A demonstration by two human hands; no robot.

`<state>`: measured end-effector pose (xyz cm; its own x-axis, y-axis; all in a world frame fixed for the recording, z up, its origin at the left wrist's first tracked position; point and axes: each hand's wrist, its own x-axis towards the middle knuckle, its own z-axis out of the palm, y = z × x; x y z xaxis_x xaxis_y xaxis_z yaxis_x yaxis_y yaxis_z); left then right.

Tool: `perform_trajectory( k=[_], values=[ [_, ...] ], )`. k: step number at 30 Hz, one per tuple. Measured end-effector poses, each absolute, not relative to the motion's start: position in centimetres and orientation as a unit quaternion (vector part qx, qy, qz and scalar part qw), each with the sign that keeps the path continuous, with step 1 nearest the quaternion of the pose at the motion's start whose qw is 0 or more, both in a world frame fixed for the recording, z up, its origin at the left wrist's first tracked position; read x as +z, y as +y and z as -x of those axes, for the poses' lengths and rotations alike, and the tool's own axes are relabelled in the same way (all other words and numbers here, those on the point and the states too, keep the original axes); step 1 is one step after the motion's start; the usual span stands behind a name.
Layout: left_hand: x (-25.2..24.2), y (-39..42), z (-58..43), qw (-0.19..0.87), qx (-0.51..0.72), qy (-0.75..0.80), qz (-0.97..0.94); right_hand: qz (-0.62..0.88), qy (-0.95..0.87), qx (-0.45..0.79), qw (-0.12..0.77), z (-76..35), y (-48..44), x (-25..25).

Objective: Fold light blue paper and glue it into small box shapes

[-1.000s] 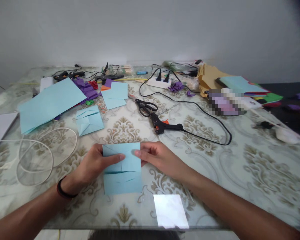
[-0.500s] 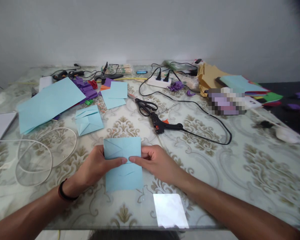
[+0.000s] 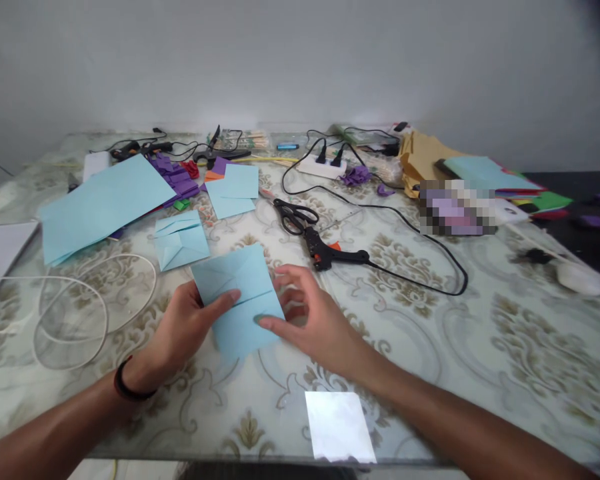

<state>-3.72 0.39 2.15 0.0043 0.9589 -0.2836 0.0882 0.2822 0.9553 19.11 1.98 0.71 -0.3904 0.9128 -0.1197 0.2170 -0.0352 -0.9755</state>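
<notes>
A folded light-blue paper [image 3: 247,327] with crease lines and a horizontal fold across its middle is held tilted above the table. My left hand [image 3: 195,327] is closed on its left edge, thumb on top and fingers behind. At the right edge, my right hand [image 3: 310,320] has its fingers curved and spread apart, the thumb tip lying over the paper's face. Just beyond lies another folded light-blue paper [image 3: 183,243] with raised flaps. Smaller light-blue squares [image 3: 240,183] lie farther back.
Large blue sheets [image 3: 105,207] and a white cable coil [image 3: 105,320] are at left. Black scissors [image 3: 295,217] touch or nearly touch a glue gun [image 3: 330,253], its cord looping right. A power strip [image 3: 320,167] and brown paper [image 3: 425,157] stand behind. A bright white square [image 3: 340,427] shows near the front edge.
The blue paper has turned counter-clockwise and moved slightly away from me. My right hand's fingers have spread and loosened from its edge, while my left hand keeps its hold.
</notes>
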Motion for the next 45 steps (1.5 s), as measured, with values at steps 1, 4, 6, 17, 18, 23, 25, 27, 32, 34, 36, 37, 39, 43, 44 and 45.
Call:
perform_trajectory(
  k=[1,4,6,17,18,23,25,27,32,34,36,37,39,43,44,45],
  values=[
    [2.1,0.4,3.7,0.539,0.407,0.584,-0.45,0.462,-0.645,0.513,0.328,-19.1,1.9,0.7],
    [2.1,0.4,3.6,0.536,0.405,0.587,-0.452,0.438,-0.726,0.431,0.307,-19.2,1.8,0.8],
    [2.3,0.3,3.5,0.546,0.392,0.587,-0.451,0.429,-0.755,0.411,0.277,-19.4,1.9,1.0],
    [2.3,0.6,3.5,0.57,0.415,0.549,-0.449,0.389,-0.773,0.385,0.322,-20.1,2.2,1.3],
    [2.4,0.6,3.5,0.568,0.416,0.548,-0.45,0.387,-0.774,0.383,0.324,-20.2,2.2,1.4],
    [2.7,0.5,3.4,0.564,0.409,0.544,-0.468,0.358,-0.815,0.333,0.311,-20.3,2.2,1.5],
    [2.8,0.3,3.5,0.552,0.388,0.554,-0.487,0.358,-0.818,0.331,0.306,-20.3,2.2,1.5],
    [2.7,0.2,3.7,0.53,0.378,0.562,-0.51,0.361,-0.814,0.337,0.307,-20.3,2.2,1.4],
    [2.4,0.1,3.9,0.495,0.378,0.57,-0.536,0.349,-0.804,0.36,0.319,-20.4,2.3,1.4],
    [2.4,0.2,3.9,0.487,0.381,0.573,-0.538,0.346,-0.801,0.367,0.322,-20.4,2.3,1.5],
    [2.4,0.3,3.8,0.483,0.385,0.572,-0.539,0.345,-0.796,0.378,0.324,-20.4,2.2,1.7],
    [2.5,0.3,3.7,0.482,0.386,0.571,-0.541,0.345,-0.793,0.385,0.324,-20.4,2.2,1.8],
    [2.7,0.3,3.7,0.48,0.39,0.567,-0.544,0.346,-0.787,0.398,0.319,-20.3,2.2,2.0],
    [2.7,0.3,3.7,0.478,0.402,0.563,-0.542,0.353,-0.778,0.422,0.304,-20.3,2.3,2.2],
    [2.6,0.2,3.7,0.481,0.403,0.56,-0.541,0.354,-0.775,0.426,0.303,-20.3,2.3,2.3],
    [2.5,0.2,3.7,0.485,0.405,0.556,-0.541,0.354,-0.773,0.431,0.304,-20.4,2.4,2.2]
  ],
)
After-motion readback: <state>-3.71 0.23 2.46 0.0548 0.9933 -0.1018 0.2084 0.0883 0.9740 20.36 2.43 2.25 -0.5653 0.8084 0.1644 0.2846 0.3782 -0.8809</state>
